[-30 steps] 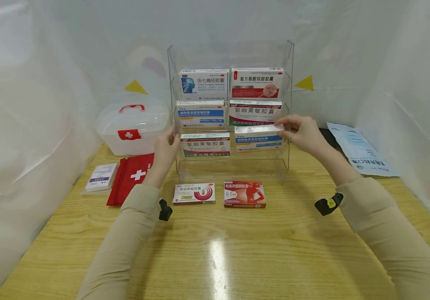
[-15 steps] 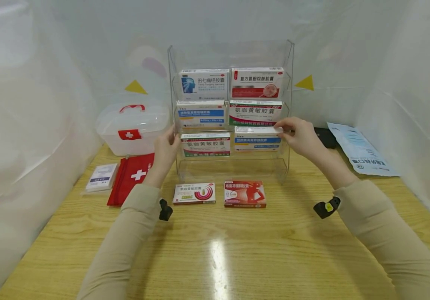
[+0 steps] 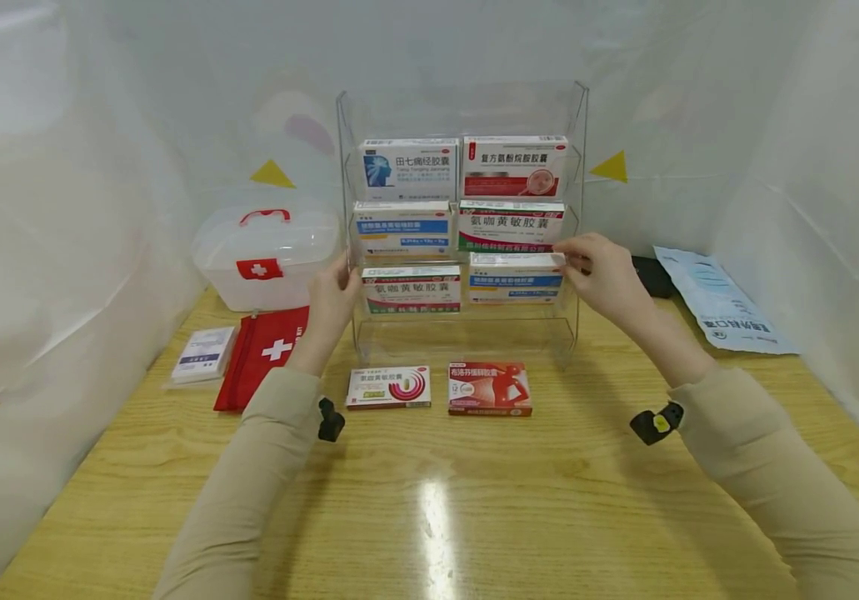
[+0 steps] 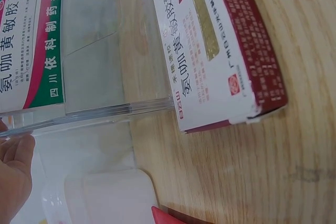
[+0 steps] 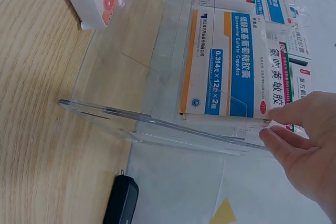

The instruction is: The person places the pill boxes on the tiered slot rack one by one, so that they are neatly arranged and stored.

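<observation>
A clear acrylic display rack (image 3: 466,333) stands on the table, with medicine boxes on its upper three tiers. My left hand (image 3: 333,300) pinches the rack's left side edge, beside a green-and-white medicine box (image 3: 411,292). In the left wrist view, the fingers (image 4: 20,153) meet at the clear edge. My right hand (image 3: 605,271) pinches the upper right corner of a blue-and-white medicine box (image 3: 516,282) on the third tier. Its lettering faces out in the right wrist view, where the thumb and fingers of my right hand (image 5: 310,145) meet at its corner, close to the rack's side.
A white-and-pink medicine box (image 3: 387,387) and a red medicine box (image 3: 489,389) lie before the rack. To the left are a lidded first-aid box (image 3: 272,250), a red pouch (image 3: 264,358) and a white packet (image 3: 204,354). A mask packet (image 3: 725,300) and a black case (image 3: 652,277) lie right.
The blue-and-white box has straightened from a slight tilt and sits level on its tier. My right hand has shifted slightly right at its corner; the left hand stays on the rack.
</observation>
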A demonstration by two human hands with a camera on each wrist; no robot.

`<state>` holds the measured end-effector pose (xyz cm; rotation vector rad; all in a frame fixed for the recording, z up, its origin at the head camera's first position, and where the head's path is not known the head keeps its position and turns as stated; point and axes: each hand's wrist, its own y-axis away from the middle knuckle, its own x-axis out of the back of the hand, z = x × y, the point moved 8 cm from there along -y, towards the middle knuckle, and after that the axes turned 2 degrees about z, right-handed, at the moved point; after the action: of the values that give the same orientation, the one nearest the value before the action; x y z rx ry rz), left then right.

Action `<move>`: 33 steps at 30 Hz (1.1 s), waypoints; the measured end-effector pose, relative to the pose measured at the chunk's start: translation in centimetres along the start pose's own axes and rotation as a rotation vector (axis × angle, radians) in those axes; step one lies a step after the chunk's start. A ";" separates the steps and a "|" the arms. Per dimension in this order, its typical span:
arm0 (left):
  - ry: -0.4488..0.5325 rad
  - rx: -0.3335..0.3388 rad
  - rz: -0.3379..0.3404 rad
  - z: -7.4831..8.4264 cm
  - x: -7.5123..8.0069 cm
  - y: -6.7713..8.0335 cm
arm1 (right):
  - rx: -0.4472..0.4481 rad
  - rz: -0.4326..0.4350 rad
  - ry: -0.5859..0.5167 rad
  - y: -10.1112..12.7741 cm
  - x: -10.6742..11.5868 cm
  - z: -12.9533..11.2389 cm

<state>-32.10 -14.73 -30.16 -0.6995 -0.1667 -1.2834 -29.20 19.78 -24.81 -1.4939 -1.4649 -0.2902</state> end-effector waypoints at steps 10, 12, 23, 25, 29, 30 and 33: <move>0.001 0.007 -0.005 0.1 0.0 0.1 | -0.009 -0.008 -0.149 1.5 1.0 -0.1; 0.002 0.007 -0.004 0.1 0.0 0.1 | -0.030 -0.027 -0.186 1.9 1.0 0.2; -0.008 0.012 -0.002 0.3 0.0 0.1 | -0.146 -0.190 -0.338 4.9 0.2 1.0; -0.009 0.009 0.001 0.3 0.1 0.1 | -0.140 -0.218 -0.360 5.5 -0.3 0.9; -0.007 0.004 -0.004 0.2 0.0 0.1 | -0.151 -0.274 -0.391 6.8 -1.6 1.1; -0.002 0.004 -0.005 0.2 0.0 0.1 | -0.158 -0.290 -0.402 7.1 -2.0 1.2; 0.004 0.004 -0.009 0.2 -0.1 0.1 | -0.162 -0.326 -0.424 8.1 -3.1 1.2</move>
<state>-31.96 -14.55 -30.05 -0.6932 -0.1690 -1.2930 -23.55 20.50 -31.38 -1.5004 -2.0739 -0.3049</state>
